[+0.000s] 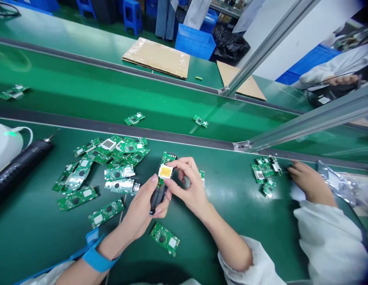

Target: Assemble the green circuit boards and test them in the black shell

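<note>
black casing (158, 199), gripped by left fingers (151, 184), carries a green board (166, 157), right fingers (183, 165) pinching its white-framed screen (165, 171).

We're on a factory floor, an electronics assembly spot: green circuit boards (79, 174) scattered over a green workbench (231, 245), a black electric screwdriver (23, 168) alongside, a conveyor belt (106, 95) running past, blue crates (195, 41) beyond.

My green bench (231, 221) carries a heap of circuit boards (124, 148), a smaller cluster (264, 172) and a black electric screwdriver (26, 166).
</note>
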Available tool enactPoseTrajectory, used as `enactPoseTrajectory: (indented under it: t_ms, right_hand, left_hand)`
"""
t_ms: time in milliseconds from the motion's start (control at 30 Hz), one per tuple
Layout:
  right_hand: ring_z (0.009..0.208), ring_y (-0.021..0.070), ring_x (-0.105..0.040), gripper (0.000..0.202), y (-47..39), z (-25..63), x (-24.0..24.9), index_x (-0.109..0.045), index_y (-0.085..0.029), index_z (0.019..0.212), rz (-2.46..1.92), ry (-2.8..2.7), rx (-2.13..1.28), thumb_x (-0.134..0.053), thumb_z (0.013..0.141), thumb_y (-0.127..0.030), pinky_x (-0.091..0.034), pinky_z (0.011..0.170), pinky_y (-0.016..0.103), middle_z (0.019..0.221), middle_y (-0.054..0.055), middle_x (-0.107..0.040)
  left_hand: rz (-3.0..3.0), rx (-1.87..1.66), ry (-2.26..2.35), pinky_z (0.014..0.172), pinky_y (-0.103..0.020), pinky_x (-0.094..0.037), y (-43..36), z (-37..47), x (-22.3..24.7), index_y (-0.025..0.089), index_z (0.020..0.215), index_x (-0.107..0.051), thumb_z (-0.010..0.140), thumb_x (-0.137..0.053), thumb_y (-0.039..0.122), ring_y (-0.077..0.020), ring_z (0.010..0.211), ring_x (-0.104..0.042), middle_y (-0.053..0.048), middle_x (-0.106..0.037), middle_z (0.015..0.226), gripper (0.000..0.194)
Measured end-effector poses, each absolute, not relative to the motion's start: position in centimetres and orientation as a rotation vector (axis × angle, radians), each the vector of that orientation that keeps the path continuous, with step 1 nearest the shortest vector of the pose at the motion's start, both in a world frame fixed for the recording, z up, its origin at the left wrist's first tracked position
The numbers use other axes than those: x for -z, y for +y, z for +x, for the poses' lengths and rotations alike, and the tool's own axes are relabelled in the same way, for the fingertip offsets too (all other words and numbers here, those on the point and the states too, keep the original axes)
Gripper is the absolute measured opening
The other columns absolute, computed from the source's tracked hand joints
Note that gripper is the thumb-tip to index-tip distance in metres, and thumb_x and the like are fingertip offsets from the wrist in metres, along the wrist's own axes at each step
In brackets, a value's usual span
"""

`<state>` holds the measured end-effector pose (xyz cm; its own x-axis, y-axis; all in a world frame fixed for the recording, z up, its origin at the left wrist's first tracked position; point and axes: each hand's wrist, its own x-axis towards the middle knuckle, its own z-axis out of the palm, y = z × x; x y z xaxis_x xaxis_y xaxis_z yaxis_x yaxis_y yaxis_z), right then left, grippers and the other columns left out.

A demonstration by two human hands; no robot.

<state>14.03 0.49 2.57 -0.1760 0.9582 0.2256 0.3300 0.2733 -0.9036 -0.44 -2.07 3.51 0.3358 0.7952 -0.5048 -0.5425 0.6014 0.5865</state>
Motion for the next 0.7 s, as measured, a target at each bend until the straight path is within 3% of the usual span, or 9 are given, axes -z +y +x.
enactPoseTrajectory:
  t_ms: [167,300,433,533,700]
  right_hand:
    - [0.074,0.0129,-0.048,0.025,0.7,14.2,-2.8,-0.063,-0.027,0.111,-1.17,-1.673,-0.929,-0.067,0.086,-0.027,-0.043,0.058,0.025,0.094,0.002,-0.051]
    - [0.067,0.0123,-0.049,0.025,0.4,13.8,-2.8,-0.059,-0.024,0.108,-1.225,-1.629,-1.061,-0.067,0.086,-0.034,-0.041,0.058,0.026,0.077,-0.002,-0.052]
    - [0.056,0.0109,-0.05,0.027,-0.9,12.3,-2.6,-0.047,-0.024,0.102,-1.419,-1.411,-1.098,-0.063,0.085,-0.037,-0.04,0.053,0.024,0.069,-0.005,-0.054]
    - [0.05,0.0105,-0.047,0.023,-2.0,12.6,-2.9,-0.043,-0.025,0.096,-1.476,-1.322,-0.88,-0.059,0.084,-0.036,-0.035,0.047,0.022,0.064,-0.007,-0.051]
    - [0.046,0.0124,-0.046,0.021,-2.9,17.1,-3.7,-0.044,-0.025,0.093,-1.913,-1.363,-0.532,-0.055,0.085,-0.041,-0.032,0.048,0.023,0.057,-0.008,-0.044]
  left_hand:
    - [0.383,-0.889,0.867,0.04,-0.018,-0.024,-2.1,-0.4,-3.7,0.014,0.073,-0.057,0.079,-0.065,0.062,-0.0033,0.038,-0.031,0.003,-0.053,0.053,0.049]
    - [0.564,-0.904,0.962,0.043,-0.022,-0.029,-2.4,-0.3,-3.5,0.017,0.075,-0.057,0.084,-0.057,0.064,-0.0081,0.042,-0.034,0.004,-0.046,0.049,0.048]
    - [0.737,-0.916,1.173,0.055,-0.026,-0.041,-2.9,-0.3,-2.9,0.021,0.099,-0.065,0.082,-0.066,0.054,-0.0173,0.063,-0.052,-0.001,-0.06,0.069,0.038]
    - [0.713,-0.888,1.149,0.058,-0.026,-0.043,-3.0,-0.2,-2.5,0.023,0.111,-0.063,0.083,-0.064,0.057,-0.0179,0.066,-0.051,-0.001,-0.062,0.078,0.045]
    - [0.686,-0.893,1.07,0.054,-0.023,-0.037,-2.6,-0.4,-2.4,0.021,0.088,-0.06,0.091,-0.049,0.059,-0.0121,0.056,-0.041,0.002,-0.051,0.067,0.04]
